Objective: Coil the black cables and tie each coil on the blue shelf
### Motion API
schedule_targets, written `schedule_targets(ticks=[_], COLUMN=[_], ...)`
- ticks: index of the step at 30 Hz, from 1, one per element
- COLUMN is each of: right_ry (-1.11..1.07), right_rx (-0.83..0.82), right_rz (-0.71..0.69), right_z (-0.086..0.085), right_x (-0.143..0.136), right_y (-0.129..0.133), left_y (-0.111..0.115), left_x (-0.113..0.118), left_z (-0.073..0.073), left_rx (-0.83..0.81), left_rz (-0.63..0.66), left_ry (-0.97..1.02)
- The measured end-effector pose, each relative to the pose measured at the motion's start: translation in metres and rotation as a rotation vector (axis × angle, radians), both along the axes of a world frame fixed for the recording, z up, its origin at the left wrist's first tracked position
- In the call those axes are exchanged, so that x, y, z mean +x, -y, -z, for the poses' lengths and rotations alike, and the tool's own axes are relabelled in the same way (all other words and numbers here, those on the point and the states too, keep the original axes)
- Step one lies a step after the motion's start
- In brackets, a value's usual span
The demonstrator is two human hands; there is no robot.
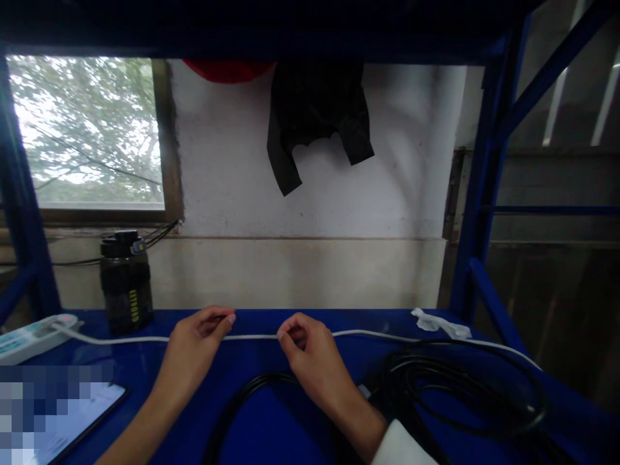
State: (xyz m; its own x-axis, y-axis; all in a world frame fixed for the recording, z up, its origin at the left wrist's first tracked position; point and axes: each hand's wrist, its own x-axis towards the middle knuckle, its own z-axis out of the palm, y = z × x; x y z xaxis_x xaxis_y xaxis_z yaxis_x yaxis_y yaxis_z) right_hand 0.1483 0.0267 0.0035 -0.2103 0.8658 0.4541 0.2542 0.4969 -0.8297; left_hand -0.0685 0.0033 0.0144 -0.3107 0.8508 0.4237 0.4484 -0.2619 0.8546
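My left hand is raised over the blue shelf, its thumb and fingertips brought together. Facing it, my right hand is curled, with thumb and fingers closed in a pinch. Whatever either pinch holds, if anything, is hidden or too small to make out. A white cable runs across the shelf behind both hands; I cannot tell whether the right fingertips touch it. Below and beside my right hand lie a black cable arc and a coil of black cable.
On the left stand a dark water bottle and a white power strip, with a phone in front. A crumpled white plastic piece lies at back right. Blue posts frame the shelf; a black garment hangs behind.
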Motion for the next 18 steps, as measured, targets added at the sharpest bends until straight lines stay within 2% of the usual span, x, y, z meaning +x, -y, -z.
schedule_targets(ticks=[5,12,18], right_ry=[0.098,0.199,0.164], right_rx=[0.04,0.122,0.156], right_rz=[0.091,0.126,0.165], right_z=[0.012,0.037,0.041], right_x=[0.003,0.0,-0.003], right_y=[-0.006,-0.02,-0.022], left_y=[-0.011,-0.044,-0.051], left_x=[-0.007,-0.01,-0.008], left_z=[0.011,0.022,0.034], left_rx=[-0.011,0.074,0.14], left_rz=[-0.025,-0.007,0.142], left_ry=[-0.12,-0.285,-0.481])
